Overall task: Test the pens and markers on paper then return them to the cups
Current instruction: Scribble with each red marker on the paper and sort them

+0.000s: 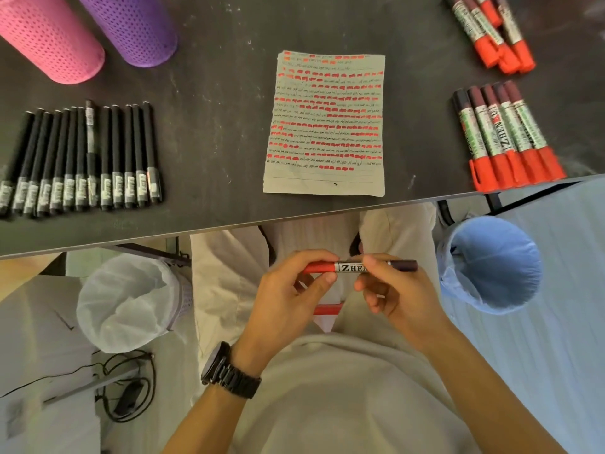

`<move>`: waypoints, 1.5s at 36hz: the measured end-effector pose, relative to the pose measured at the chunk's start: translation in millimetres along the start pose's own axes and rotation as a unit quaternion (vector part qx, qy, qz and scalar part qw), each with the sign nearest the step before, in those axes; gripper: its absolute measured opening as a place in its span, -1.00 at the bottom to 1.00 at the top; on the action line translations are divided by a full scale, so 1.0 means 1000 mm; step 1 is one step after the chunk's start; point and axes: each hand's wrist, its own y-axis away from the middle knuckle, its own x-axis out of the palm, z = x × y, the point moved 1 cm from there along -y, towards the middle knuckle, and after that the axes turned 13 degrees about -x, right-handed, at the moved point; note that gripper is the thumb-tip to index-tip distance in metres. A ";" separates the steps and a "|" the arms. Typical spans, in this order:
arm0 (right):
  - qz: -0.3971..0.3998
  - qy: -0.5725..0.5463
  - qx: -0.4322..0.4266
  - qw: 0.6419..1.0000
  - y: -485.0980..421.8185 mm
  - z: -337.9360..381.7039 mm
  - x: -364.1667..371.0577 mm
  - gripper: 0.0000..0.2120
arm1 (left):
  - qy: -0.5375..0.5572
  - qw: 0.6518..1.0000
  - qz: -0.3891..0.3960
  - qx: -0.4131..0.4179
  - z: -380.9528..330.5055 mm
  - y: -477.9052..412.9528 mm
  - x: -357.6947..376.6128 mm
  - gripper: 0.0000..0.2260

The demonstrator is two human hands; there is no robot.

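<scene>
A: What can you read on the marker point(350, 267)?

B: "ZHEN" in black on its white label; the rest is hidden under a finger. One marker in the near group point(507, 139) on the right of the table point(212, 126) shows the same letters.

A: And the hands?

B: Both hold it level over the lap, nearer than the table edge. The left hand point(288, 299), with a black watch point(229, 371) on its wrist, curls its fingers round the red cap. The right hand point(396, 290) pinches the barrel, and the dark end sticks out past it to the right.

A: What else is around?

B: The paper point(327, 126) lies mid-table, filled with rows of red dashes and dark scribble. Black pens point(82, 158) lie in a row on the left, more markers point(491, 31) at the far right. A pink cup point(49, 37) and a purple cup point(137, 27) stand far left. Below the table, a white-lined bin point(131, 299) stands left and a blue-lined bin point(491, 263) right.
</scene>
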 end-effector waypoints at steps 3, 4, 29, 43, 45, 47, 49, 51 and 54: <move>0.024 -0.027 0.029 0.999 -0.003 0.002 -0.010 -0.64 | -0.003 1.000 -0.002 -0.002 0.003 0.001 -0.005 -0.75; 0.027 -0.009 0.020 0.999 -0.004 0.003 -0.014 -0.64 | -0.004 1.000 -0.002 -0.006 0.004 0.001 -0.007 -0.75; 0.068 0.154 0.100 0.981 0.021 -0.038 0.049 -0.66 | 0.640 0.726 -0.034 -0.249 0.014 -0.016 -0.026 -0.76; -0.032 -0.077 0.238 0.968 0.044 -0.036 0.070 -0.79 | 0.706 0.659 0.095 -0.240 0.002 -0.028 -0.011 -0.53; -0.072 -0.126 0.241 0.960 0.054 -0.037 0.073 -0.84 | 0.694 0.660 0.110 -0.265 -0.002 -0.030 -0.003 -0.51; -0.107 -0.163 0.240 0.951 0.061 -0.034 0.072 -0.87 | 0.673 0.670 0.123 -0.288 -0.005 -0.031 0.006 -0.51; -0.134 -0.185 0.246 0.942 0.064 -0.029 0.068 -0.88 | 0.649 0.683 0.132 -0.308 -0.007 -0.032 0.013 -0.50; -0.160 -0.202 0.251 0.933 0.065 -0.025 0.065 -0.88 | 0.642 0.679 0.145 -0.325 -0.007 -0.034 0.020 -0.48; -0.193 -0.223 0.243 0.924 0.065 -0.022 0.066 -0.86 | 0.645 0.664 0.160 -0.343 -0.007 -0.036 0.029 -0.48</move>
